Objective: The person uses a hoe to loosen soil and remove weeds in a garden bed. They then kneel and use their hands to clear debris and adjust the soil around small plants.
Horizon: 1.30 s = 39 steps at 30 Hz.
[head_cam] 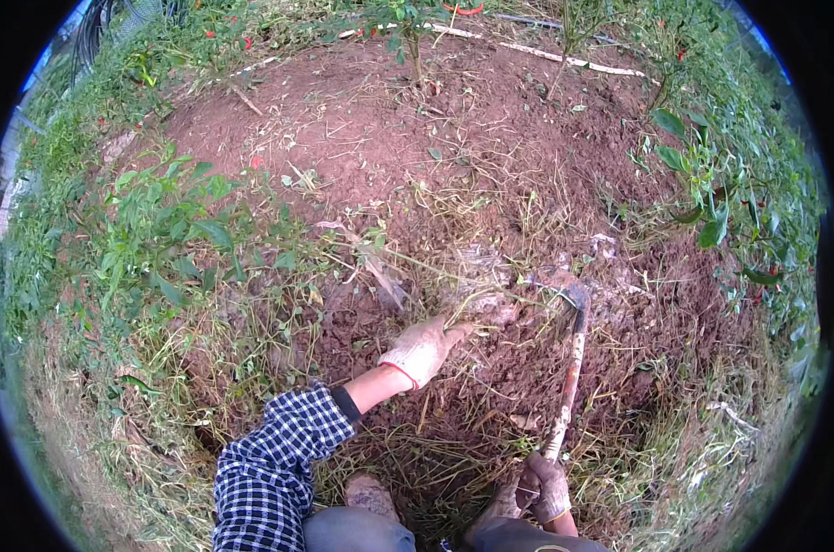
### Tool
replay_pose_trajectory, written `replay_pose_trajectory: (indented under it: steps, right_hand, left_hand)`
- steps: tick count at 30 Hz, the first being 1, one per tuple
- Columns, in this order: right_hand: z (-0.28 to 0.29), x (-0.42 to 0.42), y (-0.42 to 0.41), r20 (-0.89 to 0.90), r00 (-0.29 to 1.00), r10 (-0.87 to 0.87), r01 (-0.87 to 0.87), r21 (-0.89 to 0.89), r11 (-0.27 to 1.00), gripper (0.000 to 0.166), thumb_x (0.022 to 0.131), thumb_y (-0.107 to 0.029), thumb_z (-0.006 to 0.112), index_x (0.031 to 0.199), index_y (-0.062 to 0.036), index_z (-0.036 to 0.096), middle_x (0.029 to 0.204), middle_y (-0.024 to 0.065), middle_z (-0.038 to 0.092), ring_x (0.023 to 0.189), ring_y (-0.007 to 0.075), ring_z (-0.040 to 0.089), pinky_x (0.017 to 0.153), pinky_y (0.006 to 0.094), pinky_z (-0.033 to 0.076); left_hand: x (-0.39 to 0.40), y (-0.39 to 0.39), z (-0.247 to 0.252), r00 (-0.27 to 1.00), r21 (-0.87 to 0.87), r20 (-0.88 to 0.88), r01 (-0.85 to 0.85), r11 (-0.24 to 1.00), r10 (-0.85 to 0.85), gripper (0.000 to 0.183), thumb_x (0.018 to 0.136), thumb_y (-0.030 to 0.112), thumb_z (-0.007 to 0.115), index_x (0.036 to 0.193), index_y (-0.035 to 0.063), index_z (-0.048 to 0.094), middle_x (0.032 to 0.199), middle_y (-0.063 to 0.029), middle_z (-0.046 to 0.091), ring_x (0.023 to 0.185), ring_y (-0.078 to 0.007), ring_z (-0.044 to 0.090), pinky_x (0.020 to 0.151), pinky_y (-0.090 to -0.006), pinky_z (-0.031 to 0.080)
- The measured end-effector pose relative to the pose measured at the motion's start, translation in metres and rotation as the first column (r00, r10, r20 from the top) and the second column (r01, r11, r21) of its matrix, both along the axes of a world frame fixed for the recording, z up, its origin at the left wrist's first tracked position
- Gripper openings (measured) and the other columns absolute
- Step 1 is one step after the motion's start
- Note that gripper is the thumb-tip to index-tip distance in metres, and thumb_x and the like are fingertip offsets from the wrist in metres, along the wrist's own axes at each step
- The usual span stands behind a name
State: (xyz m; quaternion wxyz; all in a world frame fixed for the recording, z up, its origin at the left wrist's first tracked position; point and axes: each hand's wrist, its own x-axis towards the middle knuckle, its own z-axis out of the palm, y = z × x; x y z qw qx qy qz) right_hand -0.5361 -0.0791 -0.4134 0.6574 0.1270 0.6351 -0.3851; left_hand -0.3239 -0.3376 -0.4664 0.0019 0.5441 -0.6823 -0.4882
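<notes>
My left hand (424, 346), in a pale knit work glove with a red cuff edge, reaches forward low over the loosened soil. Thin green weed stems (482, 298) lie at its fingertips; whether the fingers grip them is unclear. My right hand (549, 487), in a soil-stained glove, is closed around the lower end of a worn, pale handle (570, 393). This belongs to a sickle-like tool whose curved metal blade (562, 286) bends left and rests at the ground among weeds. A torn strip of clear plastic film (382, 272) sticks up ahead of my left hand.
Leafy pepper plants (175, 224) stand at the left, with another pepper plant (710, 179) bearing pods at the right. A thin pale pole (568, 61) lies across the far soil. Pulled weeds (430, 462) cover the ground around my muddy shoes (370, 495).
</notes>
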Motion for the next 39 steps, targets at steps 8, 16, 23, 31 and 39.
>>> replay_pose_trajectory:
  steps: [8,16,23,31,39]
  right_hand:
    - [-0.017,-0.006,0.008,-0.024,1.0,-0.016,0.014,-0.071,0.997,0.026,0.094,-0.019,0.059,0.072,-0.013,0.046,0.051,-0.0033,0.039,0.038,0.0102,0.034,0.037,0.026,0.028]
    - [-0.032,-0.004,0.013,0.18,0.978,-0.105,0.131,-0.139,0.982,0.029,0.099,-0.024,0.055,0.073,-0.0159,0.044,0.049,-0.0043,0.04,0.035,0.0095,0.037,0.033,0.026,0.03]
    - [-0.022,-0.035,0.051,0.276,0.958,-0.08,0.151,-0.247,0.957,0.02,0.095,-0.026,0.058,0.093,-0.0059,0.055,0.064,0.0039,0.054,0.052,0.0167,0.055,0.047,0.031,0.047]
    - [-0.004,-0.045,0.125,-0.126,0.968,0.219,-0.19,0.208,0.959,0.029,0.093,-0.024,0.061,0.112,-0.0036,0.051,0.092,0.011,0.055,0.077,0.0195,0.056,0.068,0.0322,0.047]
    - [0.025,-0.173,0.173,-0.874,0.182,0.45,-0.153,0.427,0.891,0.048,0.09,-0.021,0.063,0.13,-0.0013,0.047,0.12,0.0181,0.056,0.102,0.0223,0.057,0.088,0.0334,0.046]
  left_hand:
    - [0.129,0.162,0.04,0.984,0.22,0.072,-0.173,0.96,0.161,0.037,0.092,0.032,0.063,0.116,0.0044,0.065,0.101,-0.0215,0.068,0.098,-0.0404,0.063,0.087,-0.041,0.05]
    - [0.189,0.131,0.094,-0.45,0.824,-0.517,-0.491,0.282,0.728,0.036,0.103,0.04,0.04,0.114,0.01,0.057,0.097,-0.0046,0.063,0.109,-0.0284,0.055,0.104,-0.0446,0.042]
    - [0.179,0.124,0.087,-0.488,0.796,-0.594,-0.468,0.383,0.639,0.028,0.105,0.031,0.038,0.101,0.0145,0.059,0.085,-0.0008,0.063,0.107,-0.0279,0.058,0.108,-0.0528,0.038]
    - [0.156,0.115,0.092,-0.511,0.835,-0.542,-0.412,0.364,0.667,0.031,0.104,0.028,0.038,0.096,0.0149,0.064,0.079,-0.0013,0.067,0.098,-0.0278,0.063,0.107,-0.0514,0.04]
    - [0.177,0.118,0.093,-0.559,0.877,-0.473,-0.369,0.307,0.681,0.029,0.105,0.036,0.037,0.099,0.0141,0.056,0.08,-0.0011,0.06,0.098,-0.0274,0.062,0.102,-0.0527,0.044]
